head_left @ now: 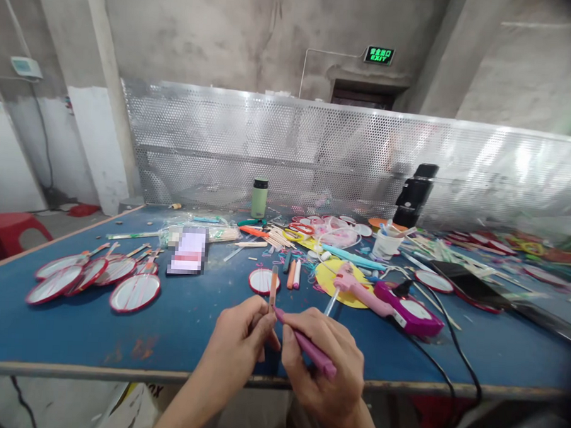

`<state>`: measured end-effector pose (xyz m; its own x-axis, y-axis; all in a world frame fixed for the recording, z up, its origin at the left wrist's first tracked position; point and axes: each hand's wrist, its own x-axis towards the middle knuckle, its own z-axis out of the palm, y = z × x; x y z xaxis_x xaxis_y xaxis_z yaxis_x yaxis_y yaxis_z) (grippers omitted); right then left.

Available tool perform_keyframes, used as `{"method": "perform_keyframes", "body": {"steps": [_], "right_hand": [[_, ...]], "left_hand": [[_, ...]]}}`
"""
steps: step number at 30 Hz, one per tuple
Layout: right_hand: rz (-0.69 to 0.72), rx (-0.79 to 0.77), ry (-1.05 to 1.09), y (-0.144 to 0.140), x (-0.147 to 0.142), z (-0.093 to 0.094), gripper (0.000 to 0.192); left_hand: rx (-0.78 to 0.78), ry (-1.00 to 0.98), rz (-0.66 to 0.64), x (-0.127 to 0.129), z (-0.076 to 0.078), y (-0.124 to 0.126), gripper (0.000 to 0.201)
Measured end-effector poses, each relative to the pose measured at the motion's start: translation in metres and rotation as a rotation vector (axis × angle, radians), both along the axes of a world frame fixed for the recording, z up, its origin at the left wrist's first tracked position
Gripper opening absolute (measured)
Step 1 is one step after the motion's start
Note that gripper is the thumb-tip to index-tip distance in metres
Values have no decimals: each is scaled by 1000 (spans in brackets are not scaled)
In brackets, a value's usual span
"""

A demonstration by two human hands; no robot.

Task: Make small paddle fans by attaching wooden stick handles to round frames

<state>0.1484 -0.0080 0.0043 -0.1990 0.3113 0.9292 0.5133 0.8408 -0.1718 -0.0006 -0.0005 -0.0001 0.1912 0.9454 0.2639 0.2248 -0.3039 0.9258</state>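
My left hand (242, 332) pinches a thin flat wooden stick (273, 289) upright, its upper part showing brown-orange above my fingers. In my right hand (329, 361) is a pinkish-purple marker pen (312, 351), held like a pencil. Its tip meets or nearly meets the stick just above my left fingertips; I cannot tell if they touch. Directly behind the stick lies a small white disc with a red rim (262, 280). Several coloured markers (294, 274) rest just to its right.
At left lies a pile of red-rimmed discs on sticks (135, 292), near an upright phone (188, 251). To the right are a pink glue gun (358, 290), a yellow disc (327, 276), a purple device (416, 314) and black cables (459, 348). Behind stand a green bottle (259, 199) and a cup (387, 245).
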Motion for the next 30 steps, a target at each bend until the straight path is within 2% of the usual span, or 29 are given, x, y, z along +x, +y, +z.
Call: {"method": "perform_keyframes", "body": {"steps": [6,30], "right_hand": [[-35,13,3,0,0,0,15],[4,-3,-6,1,-1,1,16]], "left_hand": [[-3,-8,-8,0,-1,0,34],[1,-10,0,0,-2,-1,34]]}}
